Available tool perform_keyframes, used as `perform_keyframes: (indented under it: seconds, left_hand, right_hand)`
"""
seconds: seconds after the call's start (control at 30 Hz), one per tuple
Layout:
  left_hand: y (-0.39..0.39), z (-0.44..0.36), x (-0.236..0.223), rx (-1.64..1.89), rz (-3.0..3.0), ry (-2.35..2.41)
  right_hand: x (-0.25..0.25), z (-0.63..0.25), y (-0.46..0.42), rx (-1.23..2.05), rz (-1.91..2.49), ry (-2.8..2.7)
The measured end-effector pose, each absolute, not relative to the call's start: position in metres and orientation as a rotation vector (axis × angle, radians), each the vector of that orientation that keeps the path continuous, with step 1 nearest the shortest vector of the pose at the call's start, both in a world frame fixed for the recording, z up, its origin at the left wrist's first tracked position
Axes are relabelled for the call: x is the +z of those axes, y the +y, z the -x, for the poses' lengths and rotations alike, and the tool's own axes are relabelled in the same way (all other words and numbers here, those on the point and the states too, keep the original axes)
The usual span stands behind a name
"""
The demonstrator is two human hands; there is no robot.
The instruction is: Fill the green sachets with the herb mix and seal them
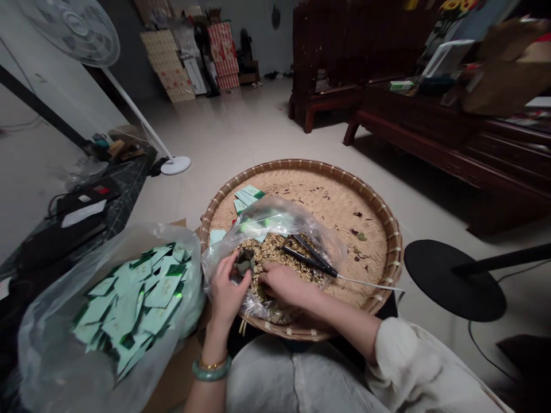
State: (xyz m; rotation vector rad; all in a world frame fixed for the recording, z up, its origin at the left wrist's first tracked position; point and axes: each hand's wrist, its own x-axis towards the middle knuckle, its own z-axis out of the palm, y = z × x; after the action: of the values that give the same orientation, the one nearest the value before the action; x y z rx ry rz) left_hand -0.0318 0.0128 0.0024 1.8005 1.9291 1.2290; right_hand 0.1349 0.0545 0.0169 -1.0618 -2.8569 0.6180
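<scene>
My left hand [227, 289] is closed around a small dark green packet [245, 260], whose upper end looks open, at the near left of a clear plastic bag. My right hand [286, 282] is beside it, fingers bunched and pointing down into the bag; what they pinch, if anything, is hidden. Loose tan, grain-like dried bits [269, 250] fill the clear plastic bag [331, 238]. On them lies a black two-armed tool [307, 261] like a hair straightener, its arms apart and a white cord trailing right. All this rests in a round woven bamboo tray [344, 189].
Flat pale green packets [247, 196] lie at the tray's far left, with dark leaf scraps [360, 235] at its right. A plastic bag [55, 344] of many green packets [129, 298] stands left. A white fan [175, 165], black round base [454, 278] and dark wooden table [430, 137] surround me.
</scene>
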Motion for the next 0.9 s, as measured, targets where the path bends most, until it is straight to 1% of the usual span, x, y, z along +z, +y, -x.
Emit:
perform_keyframes:
  seconds: [0.2,0.4,0.53,0.7,0.73,0.8,0.9]
  left_hand:
    - [0.012,0.026,0.001,1.220,-1.782,1.873]
    - [0.011,0.015,0.007,1.220,-1.799,1.788]
    - [0.010,0.013,0.006,1.199,-1.843,1.771]
    - [0.010,0.011,0.001,1.188,-1.824,1.753]
    - [0.010,0.011,0.001,1.187,-1.816,1.747]
    - [0.010,0.010,0.001,1.189,-1.803,1.740]
    - [0.010,0.010,0.002,1.191,-1.802,1.739]
  right_hand:
    - [0.009,-0.163,0.071,0.660,1.386,-2.693]
    - [0.007,-0.173,0.073,0.765,1.402,-2.531]
    - [0.002,-0.181,0.079,1.006,1.300,-2.231]
    - [-0.010,-0.188,0.084,1.502,1.170,-1.740]
    - [-0.011,-0.190,0.084,1.550,1.164,-1.658]
    - [-0.011,-0.194,0.084,1.487,1.185,-1.596]
    - [-0.008,-0.203,0.078,1.223,1.318,-1.898]
